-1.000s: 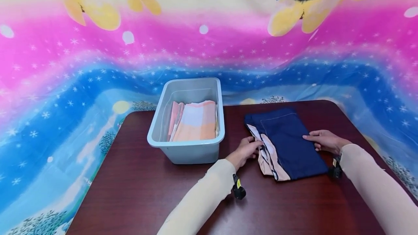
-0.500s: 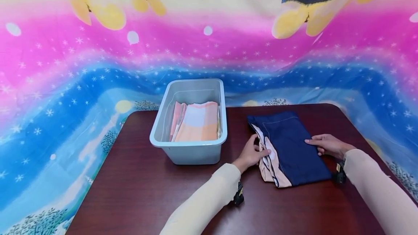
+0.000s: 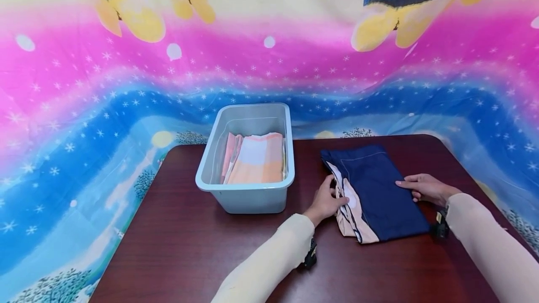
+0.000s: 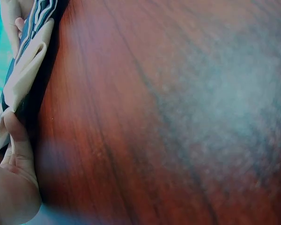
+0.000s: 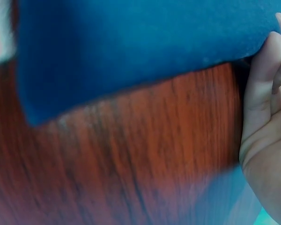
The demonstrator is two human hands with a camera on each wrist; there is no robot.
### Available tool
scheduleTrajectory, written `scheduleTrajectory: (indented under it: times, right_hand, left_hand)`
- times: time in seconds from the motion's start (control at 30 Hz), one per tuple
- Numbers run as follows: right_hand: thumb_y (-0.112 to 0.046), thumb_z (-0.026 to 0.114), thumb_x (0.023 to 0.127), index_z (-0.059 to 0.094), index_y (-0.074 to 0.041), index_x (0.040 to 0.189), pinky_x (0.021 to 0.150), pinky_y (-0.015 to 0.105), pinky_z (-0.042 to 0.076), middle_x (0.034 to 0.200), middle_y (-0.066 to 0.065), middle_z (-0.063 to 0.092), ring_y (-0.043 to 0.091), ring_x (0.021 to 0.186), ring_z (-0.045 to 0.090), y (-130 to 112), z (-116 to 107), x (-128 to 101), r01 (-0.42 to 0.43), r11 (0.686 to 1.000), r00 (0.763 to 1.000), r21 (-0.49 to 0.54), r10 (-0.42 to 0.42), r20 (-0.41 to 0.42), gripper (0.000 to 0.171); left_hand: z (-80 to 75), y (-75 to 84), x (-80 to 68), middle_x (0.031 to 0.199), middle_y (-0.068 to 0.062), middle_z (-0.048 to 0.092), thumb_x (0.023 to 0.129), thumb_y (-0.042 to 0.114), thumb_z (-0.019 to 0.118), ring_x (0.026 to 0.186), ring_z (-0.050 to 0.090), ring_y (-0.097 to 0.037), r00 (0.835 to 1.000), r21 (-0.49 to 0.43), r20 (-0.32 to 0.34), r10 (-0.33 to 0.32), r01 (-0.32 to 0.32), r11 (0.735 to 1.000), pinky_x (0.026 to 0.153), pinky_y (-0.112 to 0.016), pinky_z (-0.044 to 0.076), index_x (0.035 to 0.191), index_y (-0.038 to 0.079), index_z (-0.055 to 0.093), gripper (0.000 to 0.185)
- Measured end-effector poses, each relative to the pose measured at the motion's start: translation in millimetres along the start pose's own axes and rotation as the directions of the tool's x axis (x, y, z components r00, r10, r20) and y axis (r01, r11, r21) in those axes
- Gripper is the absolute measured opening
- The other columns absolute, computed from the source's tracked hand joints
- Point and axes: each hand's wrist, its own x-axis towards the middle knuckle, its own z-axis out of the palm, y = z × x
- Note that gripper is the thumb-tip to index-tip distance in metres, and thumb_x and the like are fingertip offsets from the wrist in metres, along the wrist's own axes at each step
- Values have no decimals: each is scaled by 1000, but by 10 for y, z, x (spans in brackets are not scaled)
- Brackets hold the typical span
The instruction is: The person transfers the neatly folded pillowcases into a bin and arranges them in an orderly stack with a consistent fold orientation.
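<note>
A folded navy cloth [image 3: 375, 191] lies on the table, its left side showing layered peach and white folds [image 3: 353, 207]. My left hand [image 3: 326, 202] pinches that layered edge, thumb on top and fingers at the side. In the left wrist view, the thumb and fingers [image 4: 16, 145] grip a pale fold at the end of the stack. Across from it, my right hand [image 3: 425, 187] holds the cloth's right edge with the thumb on top. The right wrist view has the navy cloth [image 5: 145, 42] with its edge between thumb and fingers [image 5: 267, 70]; its near corner hangs close over the wood.
A grey plastic bin [image 3: 248, 198] stands left of the cloth, holding folded peach, white and pink fabric [image 3: 257, 160]. The dark wooden table [image 3: 177, 247] ends at a rounded far edge, with a printed curtain [image 3: 269, 69] behind it.
My left hand has slid slightly toward me along the layered edge, its thumb now farther over the folds. The right hand keeps its place on the right edge. The head view has shifted slightly.
</note>
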Motion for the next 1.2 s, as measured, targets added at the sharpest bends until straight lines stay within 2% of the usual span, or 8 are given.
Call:
scheduleTrajectory:
  times: [0.23,0.37,0.53,0.7,0.93,1.2]
  right_hand:
    - [-33,52,106,65,-12,99,67,28,55,64,-6,52,8,57,49,31,17,19,5,1000,1000,10,-5,1,26]
    - [-35,52,106,64,-11,101,67,29,55,65,-6,51,9,57,49,38,19,12,0,1000,1000,10,0,-1,28]
    - [-40,48,107,63,-16,113,68,30,55,62,-8,45,8,56,47,43,1,4,-1,1000,1000,13,1,28,29]
    - [-39,47,108,63,-21,121,67,30,54,62,-9,46,7,55,46,53,-11,-2,25,999,998,21,-26,59,27]
    - [-33,53,106,59,-9,130,67,29,56,69,-8,58,7,54,46,64,-15,-22,50,999,997,-2,-49,61,34]
    - [-32,54,106,55,-6,137,68,28,57,82,-5,68,6,54,46,70,-23,-13,58,998,997,-17,-57,56,41]
  left_hand:
    - [5,4,-33,92,-5,78,85,8,79,38,50,-10,1000,20,-18,-16,17,1000,41,-21,45,149,24,44,75]
    - [11,16,-66,102,-8,79,86,9,79,45,55,-9,1000,6,-12,-25,25,1000,43,-23,47,152,24,43,77]
    - [12,17,-77,107,-10,78,86,14,81,45,54,-10,999,-6,9,-31,31,1000,45,-24,48,157,24,38,84]
    - [15,-9,-37,108,-11,78,84,11,81,42,52,-9,1000,-29,25,-16,17,999,43,-23,47,158,27,35,88]
    - [19,0,-38,113,-12,76,86,6,78,43,53,-10,999,-32,31,-18,19,999,43,-22,47,159,27,32,89]
    - [21,7,-16,116,-13,76,85,5,78,40,52,-10,1000,-16,15,-26,26,1000,42,-24,47,159,27,33,89]
